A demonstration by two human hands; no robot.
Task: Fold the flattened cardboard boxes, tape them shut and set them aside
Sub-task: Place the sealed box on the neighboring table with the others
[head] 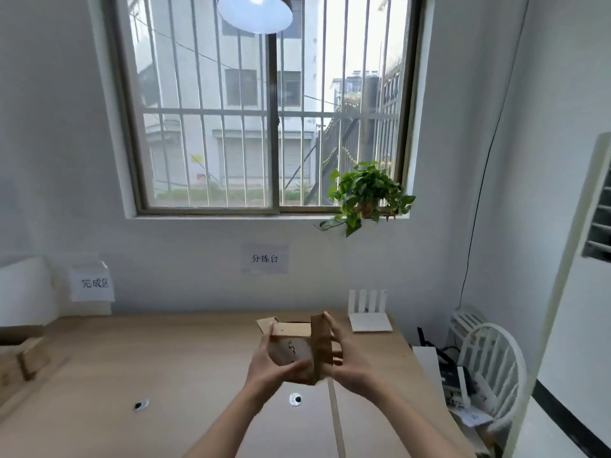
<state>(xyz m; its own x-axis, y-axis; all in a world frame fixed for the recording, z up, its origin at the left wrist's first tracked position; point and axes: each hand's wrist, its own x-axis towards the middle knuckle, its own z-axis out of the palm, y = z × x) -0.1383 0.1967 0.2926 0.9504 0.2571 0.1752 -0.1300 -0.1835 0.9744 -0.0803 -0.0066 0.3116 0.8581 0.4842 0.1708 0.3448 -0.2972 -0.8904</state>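
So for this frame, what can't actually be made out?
Head view only:
- Small brown cardboard box: underside and near face hidden by the left hand and right hand; whether tape is on it cannot be told.
- Brown cardboard at the table's left edge: blurred and cut off by the frame.
- Items behind the white chair: hidden by its slats.

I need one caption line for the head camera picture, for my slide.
Both hands, left and right, hold a partly folded cardboard box above the wooden table, below a barred window.

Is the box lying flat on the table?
No, both hands, left and right, hold the box up above the table.
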